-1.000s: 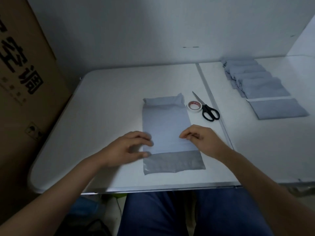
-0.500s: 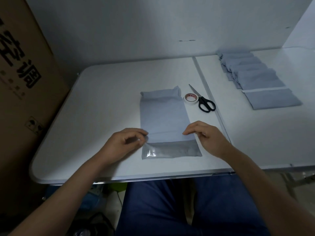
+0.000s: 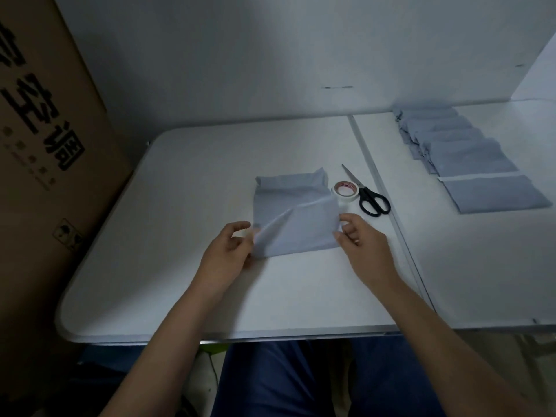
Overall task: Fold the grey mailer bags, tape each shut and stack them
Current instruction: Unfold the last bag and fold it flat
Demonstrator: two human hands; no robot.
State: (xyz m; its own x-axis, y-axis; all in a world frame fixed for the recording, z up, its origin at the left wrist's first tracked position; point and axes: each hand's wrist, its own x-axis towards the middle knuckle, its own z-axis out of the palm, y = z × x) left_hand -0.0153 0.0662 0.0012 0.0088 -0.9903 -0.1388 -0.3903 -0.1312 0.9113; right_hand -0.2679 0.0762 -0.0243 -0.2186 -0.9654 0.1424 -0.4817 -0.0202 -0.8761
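1. Presently, the left hand [image 3: 228, 254] pinches the near-left corner of the grey mailer bag [image 3: 296, 218], thumb and fingers curled on the edge; the right hand [image 3: 359, 242] pinches the near-right edge likewise. Neither hand holds anything else.
2. The bag lies on the white table [image 3: 168, 242] between the two grips, its near part turned up and over toward the far end; a diagonal crease runs from the left grip toward the far-right corner.
3. Judged step: folding the bag. To do it well, both grips should advance evenly so that the near edge lands square on the far part; the slanting crease suggests the left side lags, so it wants levelling before pressing flat.
4. The bag's long axis runs away from the grips, toward the far wall. Its rumpled, upturned end lies beyond the grips; the fold lies at them.
5. Just beyond the right grip sit the tape roll [image 3: 345, 189] and scissors [image 3: 368, 197]; well to its right lie the finished bags [image 3: 469, 161], overlapping in a row.
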